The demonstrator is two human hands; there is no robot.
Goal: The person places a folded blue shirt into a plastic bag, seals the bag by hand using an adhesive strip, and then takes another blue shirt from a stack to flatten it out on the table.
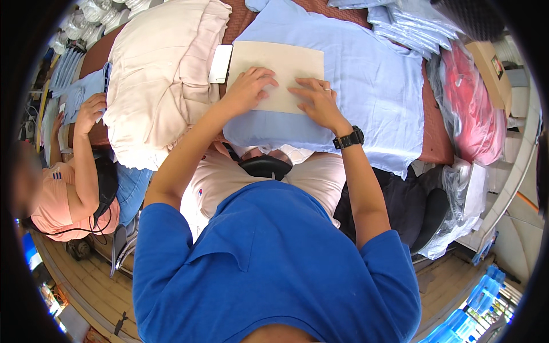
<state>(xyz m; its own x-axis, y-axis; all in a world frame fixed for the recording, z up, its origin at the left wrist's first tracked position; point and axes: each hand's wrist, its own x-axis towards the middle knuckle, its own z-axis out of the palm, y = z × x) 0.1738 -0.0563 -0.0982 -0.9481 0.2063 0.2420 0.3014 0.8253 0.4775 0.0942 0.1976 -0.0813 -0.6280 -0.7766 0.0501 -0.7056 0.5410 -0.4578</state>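
Note:
A flat beige sheet of cardboard [280,57] lies on a light blue garment [380,97] spread over the table in front of me. My left hand [250,91] rests on the left part of the sheet, its fingers apart and slightly bent. On the right side, my right hand [318,103] touches the same sheet with fingers spread. Neither hand holds anything. Blue cloth shows below the sheet's near edge, between my forearms.
A phone-like white slab [220,64] lies beside the sheet, next to a pile of cream garments [151,68]. Bagged blue garments [409,26] are stacked at the far right, near red bagged clothing [469,103] and a cardboard box [490,74]. Another person [74,194] handles blue cloth at left.

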